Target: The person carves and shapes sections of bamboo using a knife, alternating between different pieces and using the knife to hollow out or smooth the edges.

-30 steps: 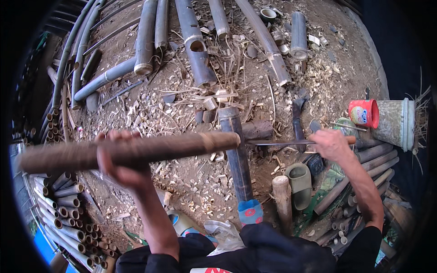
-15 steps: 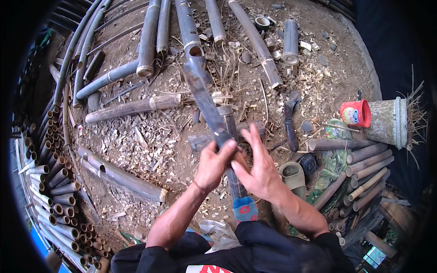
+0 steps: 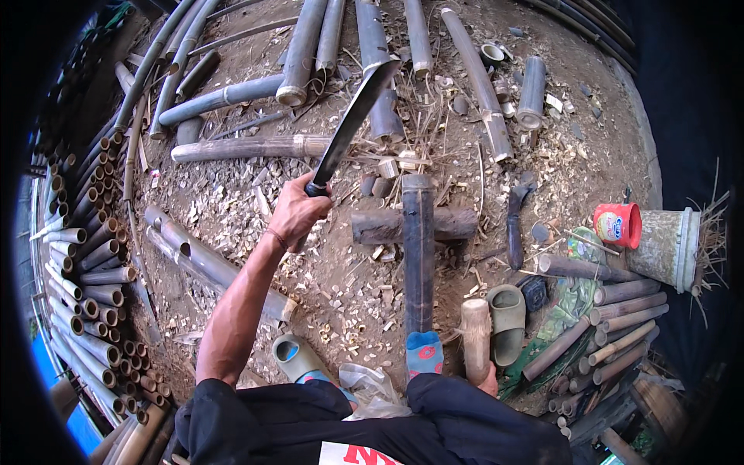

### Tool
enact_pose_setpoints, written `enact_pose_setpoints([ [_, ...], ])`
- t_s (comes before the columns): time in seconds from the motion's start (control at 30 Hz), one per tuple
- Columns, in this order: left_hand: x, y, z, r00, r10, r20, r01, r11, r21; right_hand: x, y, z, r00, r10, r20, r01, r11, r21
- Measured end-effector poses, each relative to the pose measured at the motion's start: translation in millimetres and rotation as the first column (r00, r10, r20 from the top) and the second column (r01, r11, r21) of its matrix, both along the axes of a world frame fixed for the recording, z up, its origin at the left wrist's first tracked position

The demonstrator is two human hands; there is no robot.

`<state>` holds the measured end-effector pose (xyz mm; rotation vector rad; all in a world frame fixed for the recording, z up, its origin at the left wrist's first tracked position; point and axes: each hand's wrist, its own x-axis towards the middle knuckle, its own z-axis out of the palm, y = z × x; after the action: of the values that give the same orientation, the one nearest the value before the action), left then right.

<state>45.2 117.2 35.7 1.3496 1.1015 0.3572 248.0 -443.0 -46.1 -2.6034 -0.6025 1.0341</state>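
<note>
My left hand [image 3: 298, 208] is closed round the dark handle of a machete [image 3: 350, 125], whose long blade points up and away to the right. At my right knee, my right hand [image 3: 488, 381] wraps the lower end of a short, thick wooden stick [image 3: 475, 332]; only part of that hand shows. Between the two lies a dark bamboo length [image 3: 418, 252], resting across a short log [image 3: 375, 227]. My foot in a blue patterned sock [image 3: 424, 355] touches the bamboo's near end.
Another curved blade tool [image 3: 514, 229] lies right of the log. Green slippers [image 3: 508, 325] are near my feet. Bamboo poles [image 3: 248, 149] lie ahead among chips. Stacks of cut bamboo [image 3: 101, 310] stand left; more pieces [image 3: 620, 310], a red tub [image 3: 618, 225] and a bucket [image 3: 663, 246] are right.
My hands have come apart. The left has swung left with the machete; the right has dropped to the wooden stick beside my knee. The view has shifted slightly.
</note>
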Motion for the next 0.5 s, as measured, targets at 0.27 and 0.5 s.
enact_pose_setpoints([
  [0.27, -14, -9, 5, 0.883, -0.148, -0.444, 0.255, 0.948, 0.191, 29, 110, 104, 0.935, 0.320, -0.156, -0.334, 0.939, -0.077],
  [0.5, -14, -2, 11, 0.704, -0.226, -0.674, 0.526, 0.803, 0.280, 34, 115, 103, 0.931, 0.338, -0.135, -0.348, 0.936, -0.057],
])
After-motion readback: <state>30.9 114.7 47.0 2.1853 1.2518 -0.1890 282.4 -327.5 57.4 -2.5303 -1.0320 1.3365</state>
